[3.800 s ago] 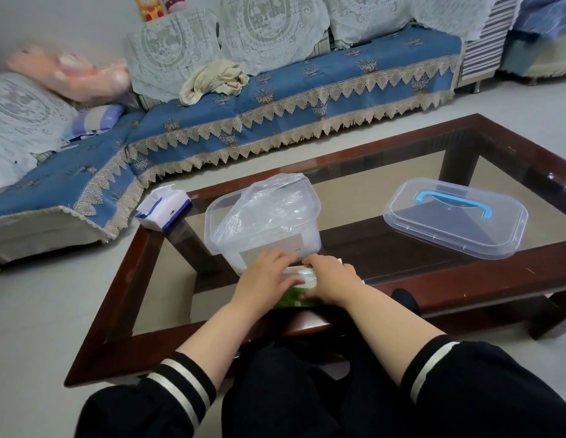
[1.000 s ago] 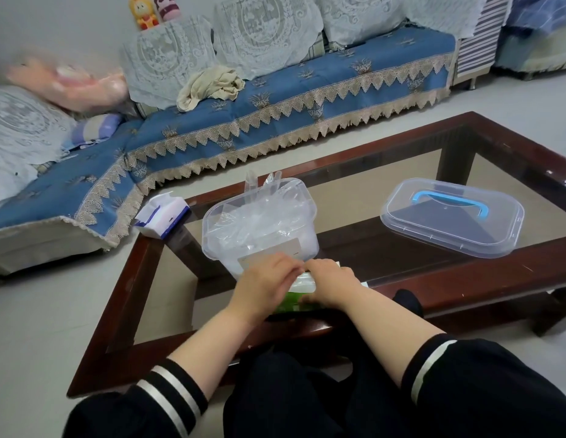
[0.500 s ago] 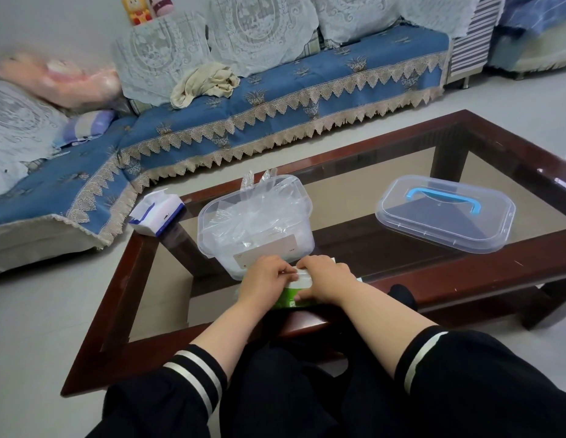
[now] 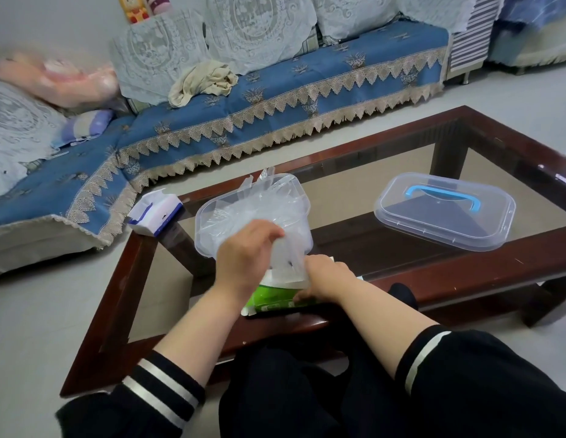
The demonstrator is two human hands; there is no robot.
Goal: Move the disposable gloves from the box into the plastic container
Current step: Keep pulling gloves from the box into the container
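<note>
A green and white glove box (image 4: 273,300) lies at the near edge of the glass table. My right hand (image 4: 327,276) grips its right end and holds it down. My left hand (image 4: 245,251) pinches a clear disposable glove (image 4: 288,262) and holds it raised above the box, its lower end still at the box's opening. Just behind stands the clear plastic container (image 4: 206,226), open, with several crumpled clear gloves (image 4: 269,203) inside, some poking above its rim.
The container's clear lid (image 4: 443,210) with a blue handle lies on the table (image 4: 465,273) to the right. A white and blue tissue pack (image 4: 155,213) sits at the table's far left corner. A blue sofa stands beyond.
My left hand has risen from the box top, drawing a clear glove up out of it. My right hand stays on the box.
</note>
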